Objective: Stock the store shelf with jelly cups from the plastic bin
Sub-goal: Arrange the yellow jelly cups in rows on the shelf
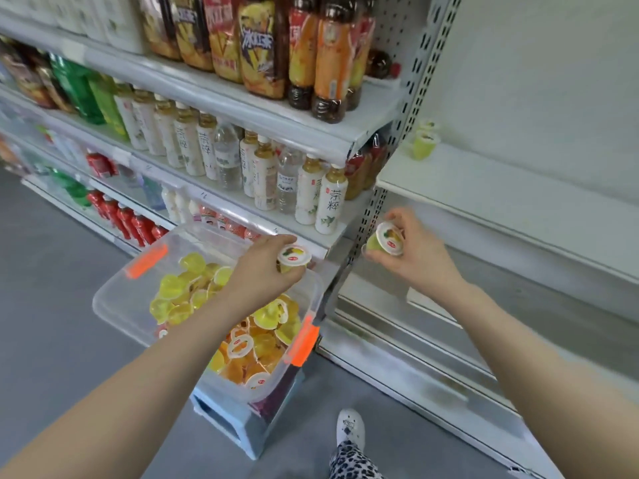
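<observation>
big drinks shelf [242,112] takes up the left side, with rows of bottles [326,202] packed on every level. right beside it is the white shelf [501,188], and at its back left corner two green cups [424,141] sit upright, one just behind the other. grey floor [52,288] under all of it. the clear plastic bin [114,302] with orange latches [304,344] sits on a small pale blue stool [224,426] in front of the drinks shelf. it's got a loose pile of jelly cups [186,292] in it, mostly yellow and orange, tipped every which way. left hand [262,267] is over the far side of the bin, fingers curled round a yellow jelly cup [294,259] with its lid facing up. right hand [420,252] is out past the bin, lower than the white shelf and in front of it, pinching a green jelly cup [387,238] between thumb and fingers, lid tilted toward the camera. neither held cup is touching a shelf. down at the bottom there's a white shoe [351,428] on the floor.
</observation>
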